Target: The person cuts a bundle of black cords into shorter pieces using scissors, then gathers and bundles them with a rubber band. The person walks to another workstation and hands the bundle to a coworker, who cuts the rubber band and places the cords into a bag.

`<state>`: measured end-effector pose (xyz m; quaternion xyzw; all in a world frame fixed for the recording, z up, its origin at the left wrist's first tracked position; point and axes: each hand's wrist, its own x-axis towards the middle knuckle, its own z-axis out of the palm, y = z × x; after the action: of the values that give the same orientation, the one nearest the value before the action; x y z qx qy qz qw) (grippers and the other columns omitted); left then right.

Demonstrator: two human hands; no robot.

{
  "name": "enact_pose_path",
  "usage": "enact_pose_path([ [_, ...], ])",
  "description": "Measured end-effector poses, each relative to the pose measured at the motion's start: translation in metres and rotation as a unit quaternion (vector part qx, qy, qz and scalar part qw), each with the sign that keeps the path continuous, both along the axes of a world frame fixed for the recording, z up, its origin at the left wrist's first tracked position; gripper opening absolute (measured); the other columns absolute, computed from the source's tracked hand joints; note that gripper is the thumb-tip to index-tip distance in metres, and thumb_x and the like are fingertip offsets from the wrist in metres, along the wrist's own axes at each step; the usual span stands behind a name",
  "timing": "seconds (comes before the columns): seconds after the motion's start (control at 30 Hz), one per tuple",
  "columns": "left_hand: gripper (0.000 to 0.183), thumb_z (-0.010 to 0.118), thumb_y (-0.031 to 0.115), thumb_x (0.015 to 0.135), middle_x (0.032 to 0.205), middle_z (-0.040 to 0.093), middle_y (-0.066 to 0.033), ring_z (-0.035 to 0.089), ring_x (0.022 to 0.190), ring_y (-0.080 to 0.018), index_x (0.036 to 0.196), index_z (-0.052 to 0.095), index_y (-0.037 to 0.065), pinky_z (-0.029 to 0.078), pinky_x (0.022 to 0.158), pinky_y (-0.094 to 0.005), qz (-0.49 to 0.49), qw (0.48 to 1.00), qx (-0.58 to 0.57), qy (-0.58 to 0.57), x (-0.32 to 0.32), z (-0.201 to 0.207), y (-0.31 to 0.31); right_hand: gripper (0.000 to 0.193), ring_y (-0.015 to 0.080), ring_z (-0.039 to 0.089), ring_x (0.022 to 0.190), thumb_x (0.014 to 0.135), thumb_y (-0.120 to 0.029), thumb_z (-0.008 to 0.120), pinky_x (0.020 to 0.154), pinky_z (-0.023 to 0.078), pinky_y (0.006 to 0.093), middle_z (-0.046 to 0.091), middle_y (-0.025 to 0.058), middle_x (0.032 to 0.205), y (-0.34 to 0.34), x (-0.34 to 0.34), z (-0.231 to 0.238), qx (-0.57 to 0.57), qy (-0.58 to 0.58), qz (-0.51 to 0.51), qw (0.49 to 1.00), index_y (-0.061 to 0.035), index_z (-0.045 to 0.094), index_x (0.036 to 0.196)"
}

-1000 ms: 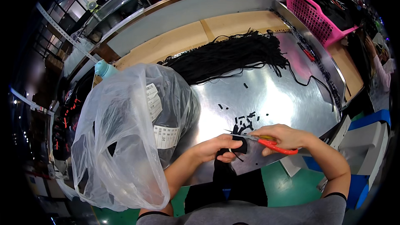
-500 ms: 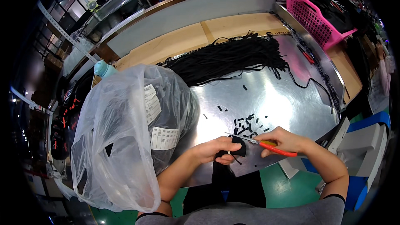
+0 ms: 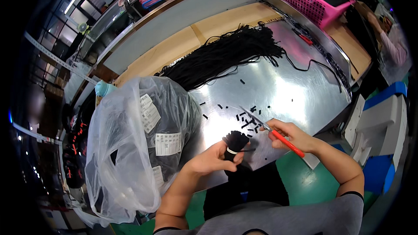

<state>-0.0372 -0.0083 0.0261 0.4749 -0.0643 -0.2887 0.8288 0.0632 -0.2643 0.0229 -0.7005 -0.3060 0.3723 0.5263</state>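
Note:
In my left hand (image 3: 213, 159) is a bundle of black cords (image 3: 237, 139), gripped near its cut end, with a white band (image 3: 231, 150) around it. The cord ends point up and away from me, and one thin strand sticks out to the right. My right hand (image 3: 292, 134) grips red-handled scissors (image 3: 285, 142) just right of the bundle, their blades pointing away and left, apart from the cords. Short black cord scraps (image 3: 248, 123) lie scattered on the metal table (image 3: 217, 124) beyond both hands.
A large clear plastic bag (image 3: 117, 148) with dark contents and white labels stands at left. A long pile of black cords (image 3: 217, 56) lies across the far side. A pink basket (image 3: 300, 0), a red-handled tool (image 3: 305, 39) and a person's pink sleeve (image 3: 393, 47) are at right.
The view has shifted. My left hand has turned the bundle so its cut end faces up and away. The scissors have moved off the bundle and swung to point farther away.

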Motion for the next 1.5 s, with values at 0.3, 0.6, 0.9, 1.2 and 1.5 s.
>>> enact_pose_path([
  [0.3,0.027,0.058,0.02,0.087,0.083,0.052,-0.007,0.053,0.072,-0.0182,0.107,0.046,0.006,0.038,0.079,-0.0382,0.166,0.977,0.011,-0.13,-0.039,0.083,-0.046,0.074,0.0174,0.053,0.096,0.061,-0.027,0.085,0.084,0.042,0.0317,0.056,0.007,0.107,0.003,-0.076,0.03,0.2,-0.089,-0.087,0.972,-0.0073,0.045,0.121],
  [0.6,0.022,0.048,0.019,0.095,0.08,0.046,-0.0038,0.046,0.071,-0.014,0.11,0.047,0.003,0.04,0.075,-0.033,0.288,0.902,-0.005,-0.323,-0.042,0.19,-0.086,0.066,0.0117,0.051,0.084,0.064,-0.009,0.081,0.075,0.043,0.0289,0.053,0.0062,0.092,0.038,-0.104,0.085,0.392,0.061,-0.043,0.917,-0.0031,0.037,0.113],
  [0.9,0.018,0.048,0.014,0.094,0.078,0.042,-0.0057,0.043,0.073,-0.0152,0.098,0.044,-0.004,0.04,0.076,-0.033,0.242,0.887,-0.06,-0.388,-0.042,0.296,-0.069,0.053,0.0104,0.042,0.075,0.069,-0.02,0.076,0.066,0.037,0.0278,0.044,0.0021,0.078,0.022,-0.116,0.038,0.275,-0.072,-0.007,0.959,-0.0003,0.045,0.107],
  [1.2,0.023,0.052,0.019,0.093,0.081,0.046,-0.0059,0.047,0.075,-0.0142,0.1,0.047,-0.003,0.04,0.074,-0.029,0.26,0.838,0.07,-0.474,-0.067,0.328,-0.125,0.048,0.0119,0.054,0.086,0.072,-0.012,0.072,0.077,0.044,0.0266,0.056,0.0046,0.092,0.015,-0.128,0.04,0.377,-0.046,-0.034,0.924,-0.0037,0.048,0.112],
  [1.5,0.025,0.051,0.022,0.094,0.075,0.049,-0.004,0.045,0.066,-0.013,0.096,0.052,-0.003,0.038,0.063,-0.0275,0.313,0.819,0.083,-0.475,-0.095,0.327,-0.115,0.059,0.0201,0.063,0.08,0.077,-0.037,0.071,0.066,0.047,0.0316,0.063,0.0131,0.088,-0.073,-0.014,0.021,0.111,-0.108,-0.224,0.962,-0.0025,0.046,0.118],
])
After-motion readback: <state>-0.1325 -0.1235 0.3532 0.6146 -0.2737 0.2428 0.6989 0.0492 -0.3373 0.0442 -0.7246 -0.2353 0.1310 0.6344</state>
